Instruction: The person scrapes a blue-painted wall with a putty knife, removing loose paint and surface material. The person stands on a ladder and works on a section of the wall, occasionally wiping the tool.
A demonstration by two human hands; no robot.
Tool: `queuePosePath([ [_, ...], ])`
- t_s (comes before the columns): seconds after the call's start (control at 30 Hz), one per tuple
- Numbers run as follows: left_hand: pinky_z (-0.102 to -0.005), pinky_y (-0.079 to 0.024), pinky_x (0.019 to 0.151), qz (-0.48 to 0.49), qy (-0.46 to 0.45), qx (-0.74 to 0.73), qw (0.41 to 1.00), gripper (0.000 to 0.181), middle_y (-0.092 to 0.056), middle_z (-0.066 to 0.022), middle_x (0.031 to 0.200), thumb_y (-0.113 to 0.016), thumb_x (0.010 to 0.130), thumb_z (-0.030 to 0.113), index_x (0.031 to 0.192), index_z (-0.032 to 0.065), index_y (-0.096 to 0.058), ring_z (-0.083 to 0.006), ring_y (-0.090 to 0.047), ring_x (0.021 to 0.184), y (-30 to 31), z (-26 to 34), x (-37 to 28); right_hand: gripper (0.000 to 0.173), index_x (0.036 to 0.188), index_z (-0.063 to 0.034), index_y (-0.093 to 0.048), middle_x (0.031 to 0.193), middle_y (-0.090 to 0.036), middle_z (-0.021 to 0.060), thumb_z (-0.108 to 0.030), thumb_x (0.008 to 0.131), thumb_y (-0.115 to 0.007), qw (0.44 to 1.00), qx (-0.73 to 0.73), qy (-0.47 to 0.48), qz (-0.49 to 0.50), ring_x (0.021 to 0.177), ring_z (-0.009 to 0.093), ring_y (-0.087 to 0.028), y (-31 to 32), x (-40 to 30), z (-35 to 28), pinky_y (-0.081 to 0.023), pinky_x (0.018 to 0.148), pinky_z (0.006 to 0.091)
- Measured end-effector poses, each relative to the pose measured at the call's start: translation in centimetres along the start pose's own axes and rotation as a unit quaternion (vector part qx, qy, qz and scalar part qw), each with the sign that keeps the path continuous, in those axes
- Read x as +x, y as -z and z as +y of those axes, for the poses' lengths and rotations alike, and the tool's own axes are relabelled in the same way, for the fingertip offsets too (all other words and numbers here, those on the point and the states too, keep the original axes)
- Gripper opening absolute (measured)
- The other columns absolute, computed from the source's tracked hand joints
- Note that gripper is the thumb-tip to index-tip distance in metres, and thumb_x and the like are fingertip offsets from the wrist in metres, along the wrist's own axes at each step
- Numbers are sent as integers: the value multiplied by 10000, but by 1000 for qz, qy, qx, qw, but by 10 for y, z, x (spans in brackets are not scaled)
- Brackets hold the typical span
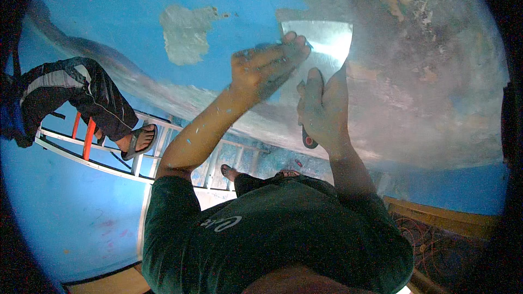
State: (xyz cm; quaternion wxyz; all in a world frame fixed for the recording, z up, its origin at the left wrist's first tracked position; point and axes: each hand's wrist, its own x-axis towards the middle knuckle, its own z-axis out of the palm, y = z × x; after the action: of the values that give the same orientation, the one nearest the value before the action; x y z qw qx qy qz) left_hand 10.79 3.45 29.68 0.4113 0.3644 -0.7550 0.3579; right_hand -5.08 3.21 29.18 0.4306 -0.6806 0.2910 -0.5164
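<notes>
A wide-bladed putty knife (331, 41) with a shiny metal blade is in my right hand (325, 110). My thumb lies along the lower part of the blade, and the dark handle end with a red ring (310, 140) pokes out below my palm. My left hand (267, 63) is raised to the left side of the blade, its fingertips bunched over it. Whether those fingers pinch something small is hidden. Behind both hands spreads a blue painted surface (249, 4) with broad grey, smeared filler (392, 106) on the right. A separate pale grey patch (186, 34) shows at upper left.
At left, another person's leg in dark trousers (106, 94) and a sandalled foot (143, 141) rest on a white metal ladder (151, 158). Orange-red bars (88, 139) stand beside it. My own foot (229, 172) shows lower down. A wooden edge (441, 214) runs at lower right.
</notes>
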Motion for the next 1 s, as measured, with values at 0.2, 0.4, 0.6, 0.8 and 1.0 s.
queuePosePath([
  [0.2,-252,-588,652,-12,22,14,1000,460,-711,-12,1076,-783,618,104,1064,200,-728,-150,-705,933,4,4,14,226,1129,-7,-406,713,-535,45,-202,1016,-417,999,-17,-46,3,439,73,-463,14,-6,-9,-389,355,232],
  [0.4,-261,-591,674,-38,32,25,998,469,-704,-8,1096,-778,625,91,1079,198,-723,-151,-689,988,3,4,11,237,1139,-23,-386,699,-511,38,-211,1008,-445,995,15,-102,2,450,67,-452,19,-11,-20,-363,353,225],
  [0.6,-278,-591,702,-18,41,2,999,404,-717,-11,1040,-766,646,85,1039,174,-738,-173,-687,998,-1,27,20,266,1079,-7,-407,712,-525,44,-255,1008,-472,988,69,-139,13,466,81,-478,34,-16,-21,-414,377,246],
  [0.8,-288,-584,691,-6,83,-9,997,401,-713,-20,1056,-755,637,96,1027,187,-741,-182,-699,958,1,10,22,268,1076,9,-404,705,-542,54,-243,1005,-462,994,-64,-81,-40,466,94,-496,32,6,-34,-419,379,258],
  [1.0,-271,-585,709,61,49,-18,997,440,-713,3,1057,-778,605,102,1034,193,-742,-157,-680,1014,-7,8,29,283,1125,15,-409,717,-548,62,-234,998,-458,995,-62,-72,-5,475,94,-495,37,-3,-37,-395,374,255],
])
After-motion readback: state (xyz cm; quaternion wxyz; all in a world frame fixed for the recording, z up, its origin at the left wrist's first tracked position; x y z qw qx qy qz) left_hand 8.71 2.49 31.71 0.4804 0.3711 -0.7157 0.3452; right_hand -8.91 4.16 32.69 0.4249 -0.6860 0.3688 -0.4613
